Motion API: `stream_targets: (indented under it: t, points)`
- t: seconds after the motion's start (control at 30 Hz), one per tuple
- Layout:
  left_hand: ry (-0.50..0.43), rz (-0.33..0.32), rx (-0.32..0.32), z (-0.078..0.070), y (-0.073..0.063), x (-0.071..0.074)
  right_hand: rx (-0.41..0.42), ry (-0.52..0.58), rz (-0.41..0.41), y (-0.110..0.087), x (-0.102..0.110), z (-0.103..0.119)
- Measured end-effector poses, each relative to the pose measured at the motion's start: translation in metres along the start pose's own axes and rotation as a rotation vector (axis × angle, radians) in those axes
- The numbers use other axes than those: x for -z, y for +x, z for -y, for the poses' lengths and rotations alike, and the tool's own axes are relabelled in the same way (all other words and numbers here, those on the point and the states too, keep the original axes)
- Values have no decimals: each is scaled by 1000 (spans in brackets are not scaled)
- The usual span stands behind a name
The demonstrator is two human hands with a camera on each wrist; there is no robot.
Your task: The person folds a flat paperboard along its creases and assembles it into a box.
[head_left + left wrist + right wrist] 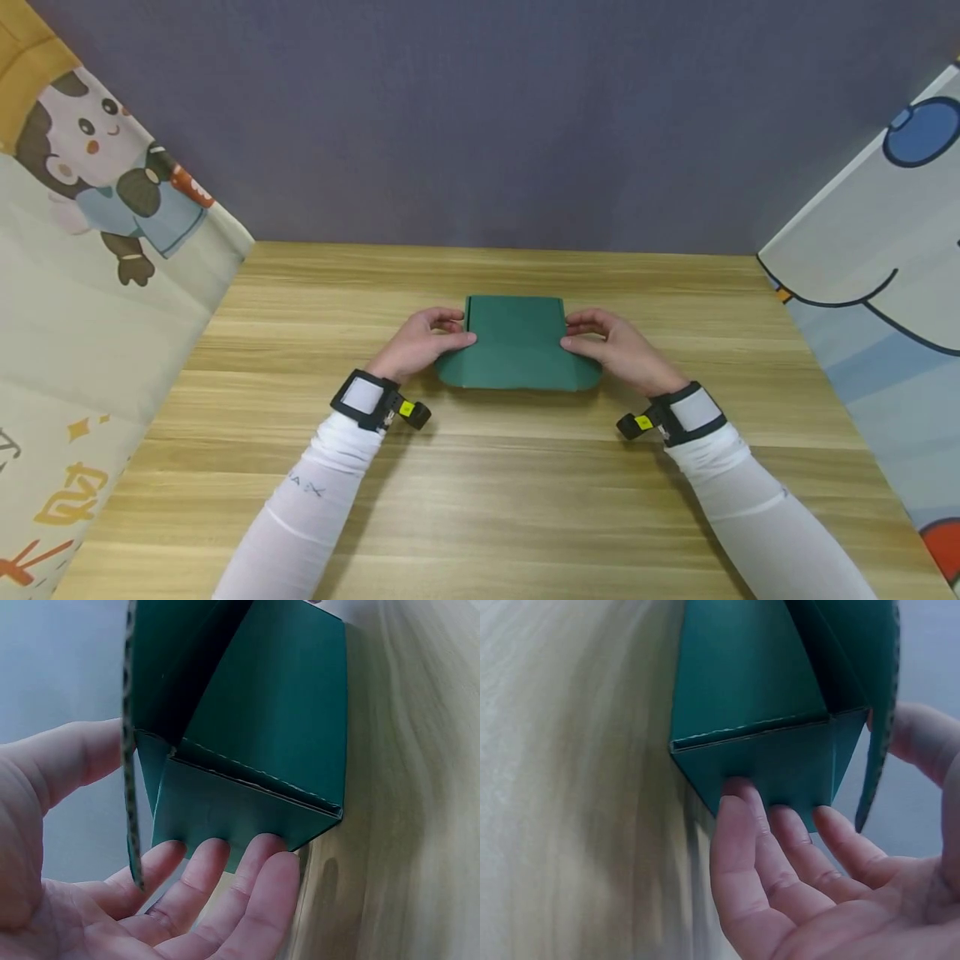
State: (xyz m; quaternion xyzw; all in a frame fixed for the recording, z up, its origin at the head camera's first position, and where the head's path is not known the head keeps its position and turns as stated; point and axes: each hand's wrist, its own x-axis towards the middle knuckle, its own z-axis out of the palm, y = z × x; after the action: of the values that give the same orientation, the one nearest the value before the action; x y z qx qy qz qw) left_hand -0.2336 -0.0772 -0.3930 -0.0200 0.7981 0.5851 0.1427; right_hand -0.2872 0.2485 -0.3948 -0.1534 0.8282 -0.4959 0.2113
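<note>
A small green cardboard box (516, 321) stands on the wooden table, its front flap (517, 375) sticking out toward me. My left hand (418, 343) holds the box's left end, thumb on the lid and fingertips against the side wall (217, 806). At the opposite end, my right hand (621, 350) grips it the same way, with fingers along the right side wall (772, 772). Both wrist views show the lid (169, 660) tilted up from the front wall (742, 675), leaving a dark gap. What lies inside is hidden.
The light wood tabletop (517, 500) surrounds the box. Behind it rises a dark grey-blue panel (495, 125). Cartoon-printed sheets flank the table, one on the left (90, 333) and another on the right (832, 258).
</note>
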Motion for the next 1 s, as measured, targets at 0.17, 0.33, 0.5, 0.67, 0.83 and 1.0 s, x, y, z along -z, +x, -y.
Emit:
stream_targets:
  t: [0.17, 0.33, 0.5, 0.67, 0.83, 1.0]
  points:
    - [8, -15, 0, 3, 0, -2, 7, -1, -9, 0, -3, -3]
    - [14, -26, -6, 7, 1, -3, -2, 0, -8, 0, -5, -4]
    - [8, -38, -10, 9, 2, -5, 8, 10, -11, 0, -7, -4]
    - [-12, -94, -2, 1, 22, -10, 18, -2, 26, 25, 15, -2]
    - [7, -118, -4, -1, 26, -14, 34, -11, 28, 29, 19, -3]
    - [64, -144, -10, -2, 24, -18, 41, -48, -10, 28, 14, -2]
